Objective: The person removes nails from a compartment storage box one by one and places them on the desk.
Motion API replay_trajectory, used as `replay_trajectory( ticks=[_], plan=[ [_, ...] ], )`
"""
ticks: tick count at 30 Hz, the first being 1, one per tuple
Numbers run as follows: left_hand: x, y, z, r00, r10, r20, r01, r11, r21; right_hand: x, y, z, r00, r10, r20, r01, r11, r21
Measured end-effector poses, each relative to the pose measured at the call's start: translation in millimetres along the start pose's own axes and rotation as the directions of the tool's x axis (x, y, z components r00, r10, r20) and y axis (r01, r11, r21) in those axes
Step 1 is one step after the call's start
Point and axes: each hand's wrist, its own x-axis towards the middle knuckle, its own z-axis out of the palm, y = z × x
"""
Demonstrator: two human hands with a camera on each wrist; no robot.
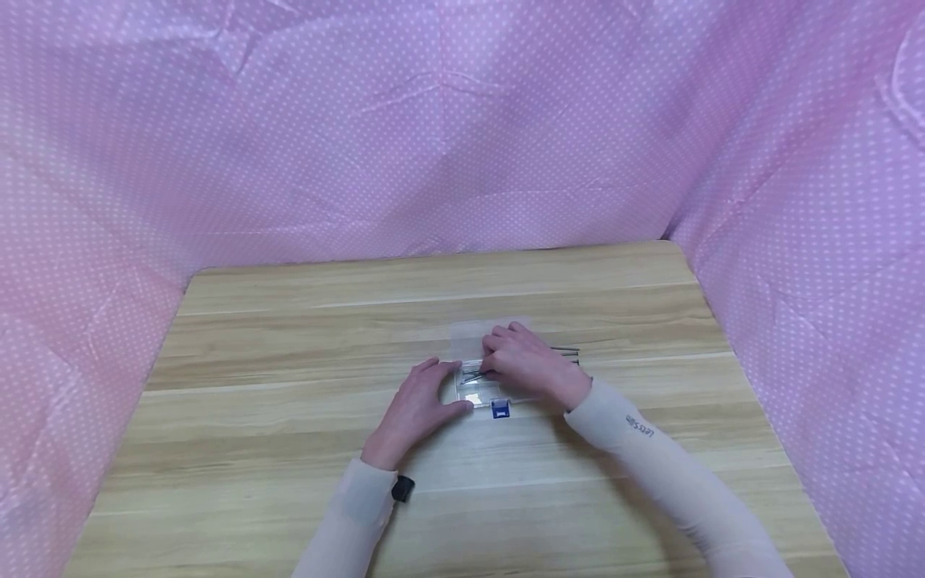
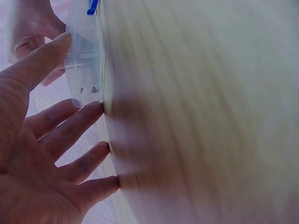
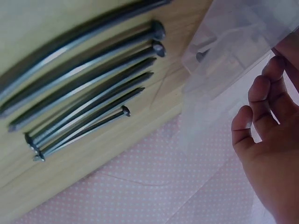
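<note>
A clear plastic box [image 1: 486, 393] with a blue latch [image 1: 500, 410] lies on the wooden table, its translucent lid [image 1: 468, 335] folded back. My left hand [image 1: 417, 405] grips the box's left end, thumb at the near side and fingertips at the far side. Over the box reaches my right hand [image 1: 529, 363], its fingers bent down into it. Thin dark nails [image 1: 471, 376] show inside the box, close by those fingertips; I cannot tell whether the fingers pinch one. In the right wrist view several nails [image 3: 88, 77] of different lengths lie side by side on the table.
The loose nails [image 1: 566, 350] lie just right of the box, partly behind my right hand. The light wood table [image 1: 289, 361] stretches around it all. Pink dotted cloth [image 1: 433, 144] hangs behind the table and along both sides.
</note>
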Motion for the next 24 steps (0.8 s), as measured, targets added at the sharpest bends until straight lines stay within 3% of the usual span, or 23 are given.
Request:
replay_trajectory(
  ticks=[9,15,24],
  plan=[
    [0.8,1.0,0.2,1.000,-0.005,0.000,0.005,1.000,0.000,0,-1,-1,0.999,0.037,0.005,-0.037,0.997,0.068],
    [1.1,2.1,0.2,1.000,0.007,-0.011,-0.007,1.000,0.002,5,-9,-4,0.990,0.137,0.020,-0.138,0.985,0.098],
    [0.6,3.3,0.6,0.999,0.020,-0.027,-0.020,1.000,0.004,12,-19,-3,0.968,0.246,0.037,-0.248,0.967,0.061]
  ],
)
